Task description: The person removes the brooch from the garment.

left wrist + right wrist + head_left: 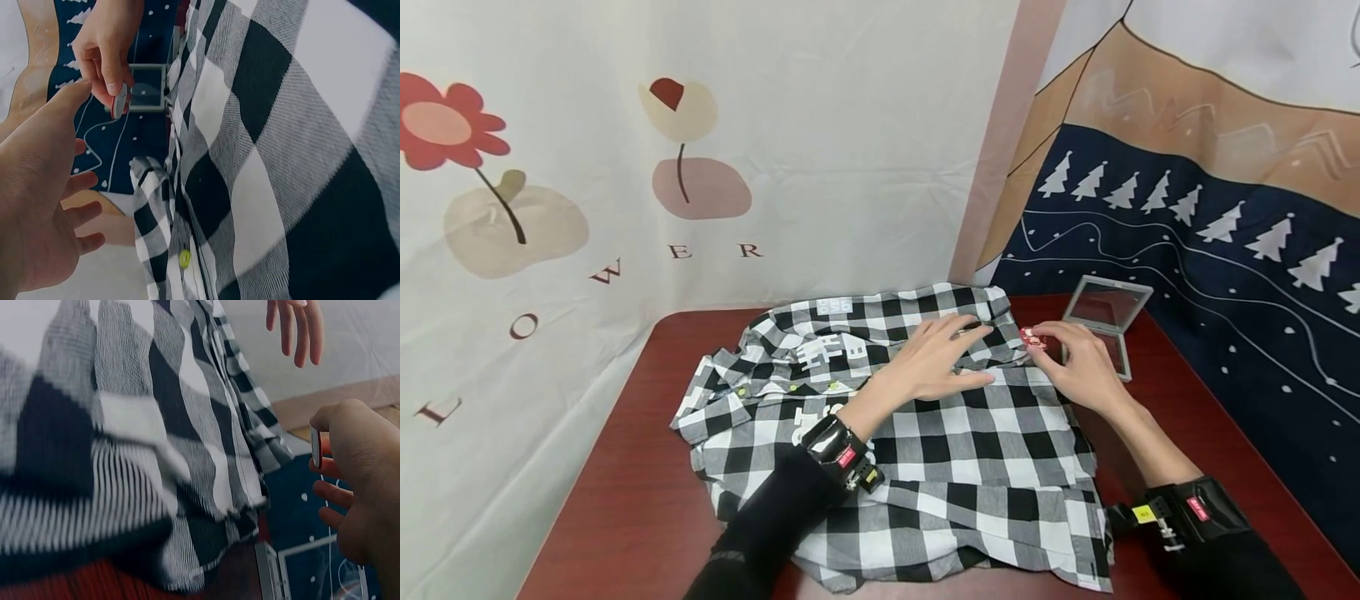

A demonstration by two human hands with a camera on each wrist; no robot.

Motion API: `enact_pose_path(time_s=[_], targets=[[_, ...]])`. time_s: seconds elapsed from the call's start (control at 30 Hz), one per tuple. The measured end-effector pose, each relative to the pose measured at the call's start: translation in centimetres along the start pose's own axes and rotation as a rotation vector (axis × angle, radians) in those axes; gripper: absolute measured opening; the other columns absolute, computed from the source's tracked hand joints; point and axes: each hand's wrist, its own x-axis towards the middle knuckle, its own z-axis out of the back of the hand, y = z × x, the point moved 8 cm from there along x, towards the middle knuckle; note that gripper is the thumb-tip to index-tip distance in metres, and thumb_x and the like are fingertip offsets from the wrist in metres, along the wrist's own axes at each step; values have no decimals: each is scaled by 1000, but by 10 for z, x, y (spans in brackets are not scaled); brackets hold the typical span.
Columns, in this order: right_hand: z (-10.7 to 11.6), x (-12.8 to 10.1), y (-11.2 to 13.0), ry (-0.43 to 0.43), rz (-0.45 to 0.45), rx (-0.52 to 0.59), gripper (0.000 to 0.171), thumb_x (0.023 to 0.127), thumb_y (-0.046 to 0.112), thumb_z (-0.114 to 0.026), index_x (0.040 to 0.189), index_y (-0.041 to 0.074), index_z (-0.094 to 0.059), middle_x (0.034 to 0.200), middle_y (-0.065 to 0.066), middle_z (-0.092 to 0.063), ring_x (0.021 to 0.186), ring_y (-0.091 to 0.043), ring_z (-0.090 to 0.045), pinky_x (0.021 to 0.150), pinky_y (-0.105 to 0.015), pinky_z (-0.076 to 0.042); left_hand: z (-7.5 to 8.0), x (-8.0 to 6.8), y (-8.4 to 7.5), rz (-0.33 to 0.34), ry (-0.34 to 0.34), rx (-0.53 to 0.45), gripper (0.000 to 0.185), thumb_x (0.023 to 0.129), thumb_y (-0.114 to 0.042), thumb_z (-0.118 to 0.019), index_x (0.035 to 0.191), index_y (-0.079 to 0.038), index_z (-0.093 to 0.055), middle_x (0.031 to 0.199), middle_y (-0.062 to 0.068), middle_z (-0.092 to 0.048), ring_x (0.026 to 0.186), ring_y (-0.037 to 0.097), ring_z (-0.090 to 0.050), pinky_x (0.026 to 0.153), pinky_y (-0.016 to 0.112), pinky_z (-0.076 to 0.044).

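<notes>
A black-and-white checked shirt (970, 433) with white lettering and small yellow-green buttons lies spread over the table. Above its upper middle my left hand (928, 358) is held with fingers spread and nothing in them. My right hand (1086, 367), at the shirt's right edge, pinches a small flat red-and-white piece (1032, 339) between thumb and fingers. In the left wrist view this thin piece (119, 102) shows edge-on; its exact kind I cannot tell. Just behind the right hand stands a small clear-lidded case (1108, 304), its lid raised.
The dark red table (625, 467) has its right edge beyond the case. A pale curtain (850, 150) with flower prints hangs behind, and a navy cloth (1225, 275) with white trees hangs at the right. Both wrists wear black camera straps.
</notes>
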Motion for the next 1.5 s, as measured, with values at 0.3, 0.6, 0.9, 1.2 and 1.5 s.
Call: enact_pose_path(time_s=[0.3, 0.6, 0.9, 1.2, 1.5], targets=[[15, -6, -26, 7, -79, -8, 33, 104, 17, -80, 134, 3, -78, 139, -27, -76, 125, -48, -66, 102, -66, -49, -6, 17, -14, -19, 2, -17, 80, 111, -72, -57, 177, -31, -38, 185, 8, -36, 174, 35, -32, 140, 59, -32], [23, -12, -60, 41, -183, -19, 36, 108, 21, -75, 136, 0, -75, 145, -30, -71, 132, -50, -62, 110, -74, -48, -16, 30, -27, -39, 22, 20, 80, 112, -73, -51, 178, -32, -36, 186, 6, -36, 174, 33, -32, 141, 58, -32], [28, -20, -88, 52, -238, -45, 34, 111, 24, -71, 135, 0, -75, 141, -30, -72, 121, -50, -63, 101, -69, -49, -20, 35, -32, -57, 21, 25, 80, 111, -75, -52, 178, -33, -37, 185, 5, -37, 173, 34, -34, 142, 55, -31], [31, -26, -104, 60, -268, -50, 35, 111, 24, -69, 135, -1, -74, 138, -31, -72, 122, -52, -63, 102, -71, -49, -23, 36, -33, -54, 53, -1, 80, 111, -74, -52, 178, -33, -36, 187, 5, -33, 176, 35, -30, 142, 59, -30], [28, -28, -113, 63, -277, -88, 35, 110, 24, -71, 133, -2, -75, 132, -33, -74, 120, -54, -64, 100, -72, -50, -29, 35, -33, -46, 97, -21, 82, 112, -73, -51, 180, -32, -31, 190, 5, -27, 178, 33, -23, 144, 60, -24]])
